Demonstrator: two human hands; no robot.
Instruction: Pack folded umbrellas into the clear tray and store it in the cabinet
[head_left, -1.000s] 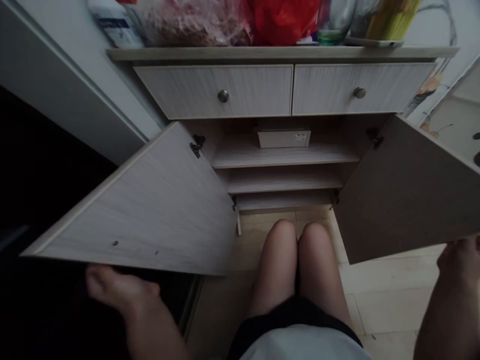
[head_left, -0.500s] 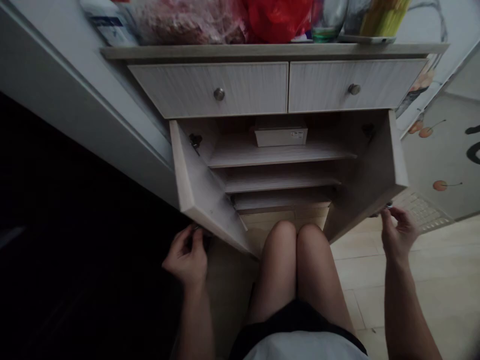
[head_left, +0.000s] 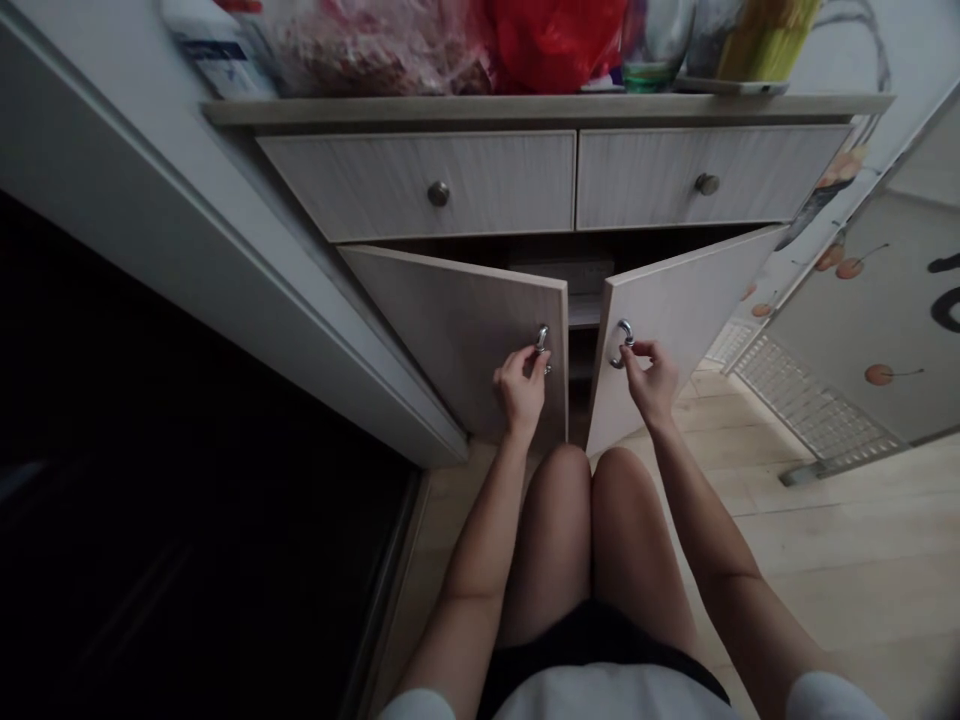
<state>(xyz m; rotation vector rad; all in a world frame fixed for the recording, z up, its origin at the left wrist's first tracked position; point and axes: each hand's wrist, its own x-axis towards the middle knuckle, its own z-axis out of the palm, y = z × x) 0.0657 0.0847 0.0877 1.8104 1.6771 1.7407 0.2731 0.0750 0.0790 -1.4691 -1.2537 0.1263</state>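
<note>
My left hand (head_left: 521, 388) pinches the metal handle (head_left: 542, 336) of the left cabinet door (head_left: 465, 330). The curved handle (head_left: 624, 328) of the right cabinet door (head_left: 697, 300) is between the thumb and fingers of my right hand (head_left: 651, 380). Both doors stand partly open, angled outward, with a narrow gap between their free edges. Through that gap a pale box (head_left: 574, 272) shows dimly on the upper shelf (head_left: 585, 312). Most of the cabinet's inside is hidden behind the doors.
Above the doors are two drawers (head_left: 495, 190) with round knobs. On the cabinet top (head_left: 525, 108) stand a white bottle (head_left: 225, 60), a red plastic bag (head_left: 555, 45), a clear bag (head_left: 375, 50) and a glass (head_left: 656, 50). My knees (head_left: 570, 470) are close to the doors. A cherry-patterned panel (head_left: 847, 330) stands right.
Both doors have swung inward from wide open to partly open. My hands have moved forward and toward each other with the handles. The shelves are now mostly covered.
</note>
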